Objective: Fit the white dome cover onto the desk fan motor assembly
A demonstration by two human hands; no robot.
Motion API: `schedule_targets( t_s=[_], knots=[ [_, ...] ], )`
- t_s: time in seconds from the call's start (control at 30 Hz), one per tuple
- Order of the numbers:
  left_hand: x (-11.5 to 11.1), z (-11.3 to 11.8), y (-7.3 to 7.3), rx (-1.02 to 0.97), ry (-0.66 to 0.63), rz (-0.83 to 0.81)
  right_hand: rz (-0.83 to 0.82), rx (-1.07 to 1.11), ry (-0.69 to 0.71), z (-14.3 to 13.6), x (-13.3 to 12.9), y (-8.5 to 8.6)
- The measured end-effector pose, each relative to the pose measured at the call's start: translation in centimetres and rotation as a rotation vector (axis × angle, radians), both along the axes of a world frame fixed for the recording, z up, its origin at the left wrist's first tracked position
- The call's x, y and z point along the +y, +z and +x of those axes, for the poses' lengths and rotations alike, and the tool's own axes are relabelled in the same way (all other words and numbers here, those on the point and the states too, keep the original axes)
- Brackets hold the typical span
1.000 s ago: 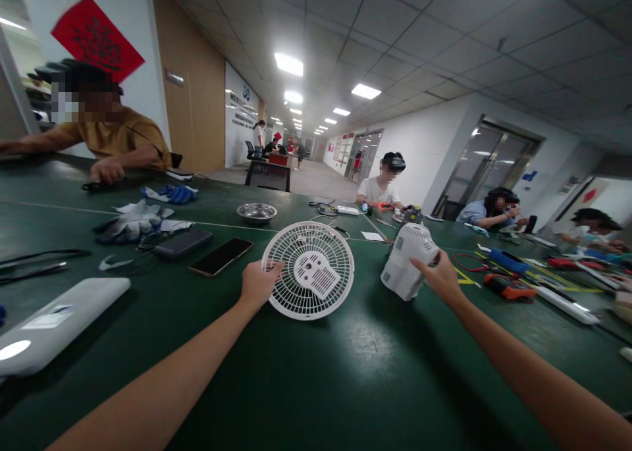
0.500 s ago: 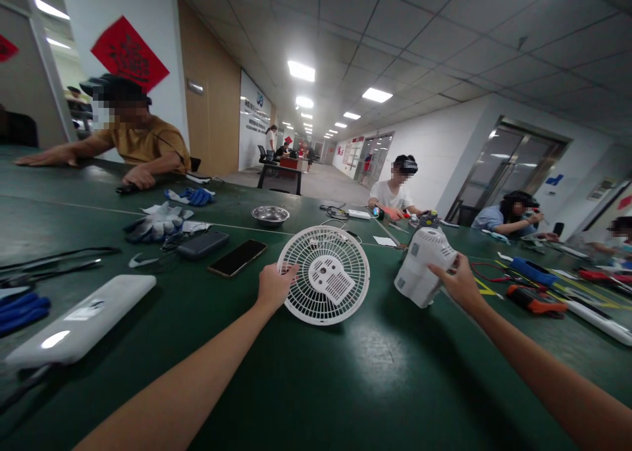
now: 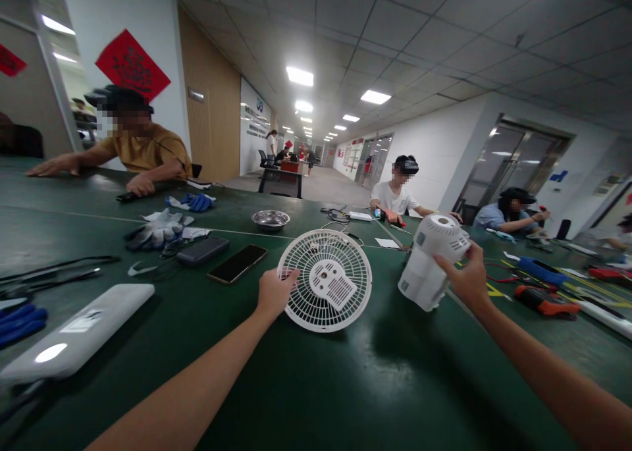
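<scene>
My left hand (image 3: 276, 290) grips the left rim of a round white fan grille (image 3: 340, 313), thumb over its front. The grille stands tilted, with a slotted plate at its centre. My right hand (image 3: 468, 277) is closed round the right side of a white plastic housing (image 3: 424, 266), which has vent slots near its top and a hole in its upper end. The housing is held over the table, to the right of the grille and apart from it. Some fingers of both hands are hidden behind the parts.
A black phone (image 3: 237, 264), a dark power bank (image 3: 203, 248) and a metal bowl (image 3: 270, 220) lie left of the grille. Work gloves (image 3: 158, 232) and a long white device (image 3: 81, 332) are farther left. An orange multimeter (image 3: 546, 302) is at right. Co-workers sit around the green table (image 3: 316, 392).
My right hand has lifted the white housing slightly and moved it a little to the right, tipping its top more into view. The grille in my left hand has barely shifted.
</scene>
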State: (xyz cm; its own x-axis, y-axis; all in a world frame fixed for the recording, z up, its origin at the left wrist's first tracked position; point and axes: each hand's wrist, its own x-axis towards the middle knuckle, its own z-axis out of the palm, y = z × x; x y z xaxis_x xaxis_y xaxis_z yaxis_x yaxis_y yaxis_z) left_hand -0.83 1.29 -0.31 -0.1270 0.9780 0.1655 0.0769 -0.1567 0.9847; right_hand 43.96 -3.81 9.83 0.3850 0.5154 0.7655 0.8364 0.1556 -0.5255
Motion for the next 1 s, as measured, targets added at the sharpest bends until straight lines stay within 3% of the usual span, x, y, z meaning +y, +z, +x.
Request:
schedule_targets(
  t_s=[0.07, 0.13, 0.3, 0.47, 0.57, 0.67, 0.73, 0.8, 0.9, 1.0],
  knots=[
    [0.0, 0.0, -0.1, 0.0, -0.003, -0.002, 0.051, 0.017, 0.052, -2.5, -0.1, -0.3],
    [0.0, 0.0, -0.1, 0.001, -0.002, -0.002, -0.019, 0.065, 0.15, -5.5, 0.0, -1.4],
    [0.1, 0.0, -0.2, 0.006, 0.0, 0.005, -0.279, 0.135, 0.111, -11.6, 1.6, -6.4],
    [0.2, 0.0, -0.3, -0.007, -0.004, -0.004, -0.491, 0.125, 0.087, -12.5, 3.8, -10.1],
    [0.1, 0.0, -0.2, 0.0, 0.001, 0.0, -0.561, 0.021, 0.057, -12.2, 4.2, -10.5],
    [-0.1, 0.2, 0.0, 0.018, 0.01, -0.007, -0.463, -0.042, 0.08, -12.4, 3.2, -9.8],
    [-0.3, 0.3, 0.2, 0.037, 0.031, 0.006, -0.302, -0.028, 0.179, -12.9, 1.8, -9.0],
    [-0.6, 0.3, 0.4, 0.076, 0.07, 0.078, -0.246, 0.124, 0.387, -13.8, 0.3, -8.4],
    [-1.3, 0.5, 0.7, 0.204, 0.174, 0.266, -0.444, 0.674, 0.801, -15.5, -1.6, -8.1],
    [-2.1, 0.9, 1.0, 0.33, 0.282, 0.43, -0.673, 1.017, 1.116, -16.8, -2.8, -8.1]
  ],
)
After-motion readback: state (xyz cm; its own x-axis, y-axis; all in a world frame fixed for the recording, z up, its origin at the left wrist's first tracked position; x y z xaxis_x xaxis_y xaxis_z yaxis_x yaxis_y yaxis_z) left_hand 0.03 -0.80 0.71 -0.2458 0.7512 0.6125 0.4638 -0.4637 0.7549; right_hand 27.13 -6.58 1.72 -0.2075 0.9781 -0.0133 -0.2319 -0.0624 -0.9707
